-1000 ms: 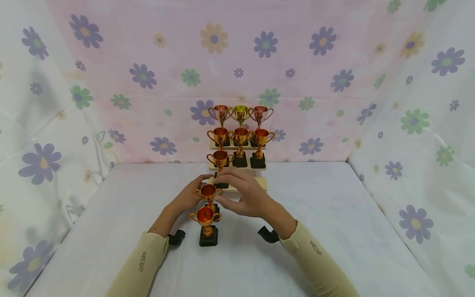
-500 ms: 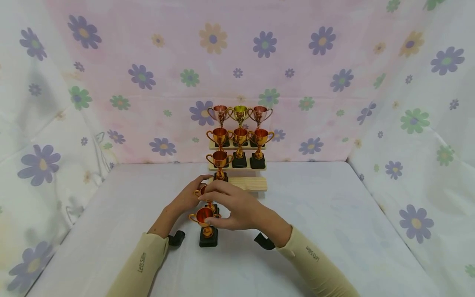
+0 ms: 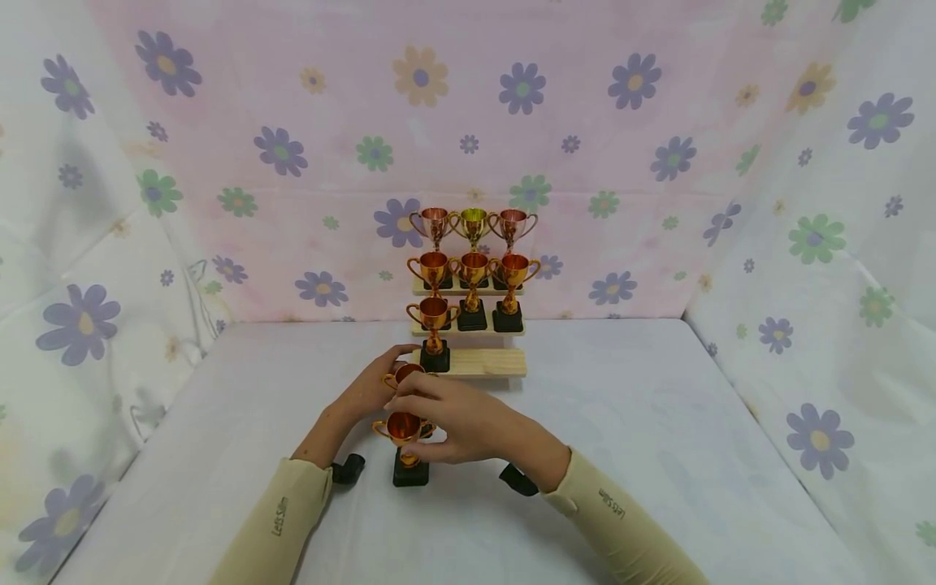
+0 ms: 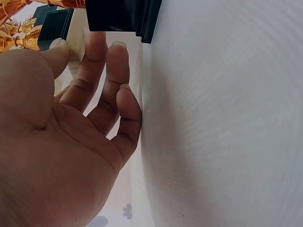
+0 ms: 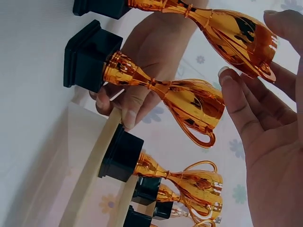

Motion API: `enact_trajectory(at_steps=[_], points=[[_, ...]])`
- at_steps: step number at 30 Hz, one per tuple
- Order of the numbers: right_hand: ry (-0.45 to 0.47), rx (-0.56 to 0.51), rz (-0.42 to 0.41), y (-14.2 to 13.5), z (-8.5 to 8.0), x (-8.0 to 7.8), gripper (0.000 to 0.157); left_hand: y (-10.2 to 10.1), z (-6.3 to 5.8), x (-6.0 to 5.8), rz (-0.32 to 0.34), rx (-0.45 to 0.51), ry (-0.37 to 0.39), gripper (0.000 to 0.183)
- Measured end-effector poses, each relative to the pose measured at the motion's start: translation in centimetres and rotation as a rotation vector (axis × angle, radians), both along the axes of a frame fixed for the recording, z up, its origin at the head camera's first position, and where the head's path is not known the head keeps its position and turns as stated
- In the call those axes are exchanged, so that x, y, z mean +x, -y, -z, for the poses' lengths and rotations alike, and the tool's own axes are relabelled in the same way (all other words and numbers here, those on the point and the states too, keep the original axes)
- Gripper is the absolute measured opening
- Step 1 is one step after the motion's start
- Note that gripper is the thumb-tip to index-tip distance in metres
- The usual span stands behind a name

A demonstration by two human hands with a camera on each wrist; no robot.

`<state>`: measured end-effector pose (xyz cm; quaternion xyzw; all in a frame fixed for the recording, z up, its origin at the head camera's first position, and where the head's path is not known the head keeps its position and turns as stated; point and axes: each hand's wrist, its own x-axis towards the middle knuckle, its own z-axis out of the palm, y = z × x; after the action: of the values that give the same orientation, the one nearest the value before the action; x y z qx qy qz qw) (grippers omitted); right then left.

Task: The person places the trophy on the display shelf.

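Two gold trophy cups with black bases stand on the table, a front trophy (image 3: 401,428) and a rear trophy (image 3: 406,374). My right hand (image 3: 464,418) is spread beside the front trophy, thumb on one side of its cup and fingers on the other; the right wrist view shows no firm grasp. My left hand (image 3: 369,390) holds the left end of the lowest step of a wooden stepped stand (image 3: 488,362), its thumb (image 5: 131,113) on the step's edge and its other fingers curled below. One gold trophy (image 3: 434,313) stands on that step's left end.
Three gold trophies (image 3: 474,268) fill the middle step, and three more trophies (image 3: 474,219) stand on the top one. Black curved pieces (image 3: 349,469) show at both wrists. Flowered cloth (image 3: 468,97) hangs behind and at the sides of the white table (image 3: 621,422).
My right hand has left the trophy on the lowest step and come forward and left, down to the front trophy. The left hand stays at the stand.
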<state>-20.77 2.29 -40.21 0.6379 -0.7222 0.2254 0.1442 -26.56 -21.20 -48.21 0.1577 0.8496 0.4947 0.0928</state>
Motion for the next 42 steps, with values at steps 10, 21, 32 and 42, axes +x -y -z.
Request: enact_trajectory(at_steps=[10,21,32,42], points=[[0.067,0.051,0.011,0.1,0.5,0.2,0.045,0.0,0.1,-0.1,0.003,0.001,0.0,0.065],[0.053,0.027,0.002,0.3,0.6,0.2,0.042,0.0,-0.3,0.0,-0.015,-0.02,0.002,0.061],[0.053,0.029,0.01,0.0,0.1,0.3,0.044,0.1,-0.1,0.0,0.008,0.019,0.004,0.061],[0.043,-0.019,0.018,-0.8,-0.9,0.5,0.047,0.3,0.0,0.0,0.038,0.039,-0.022,0.061]])
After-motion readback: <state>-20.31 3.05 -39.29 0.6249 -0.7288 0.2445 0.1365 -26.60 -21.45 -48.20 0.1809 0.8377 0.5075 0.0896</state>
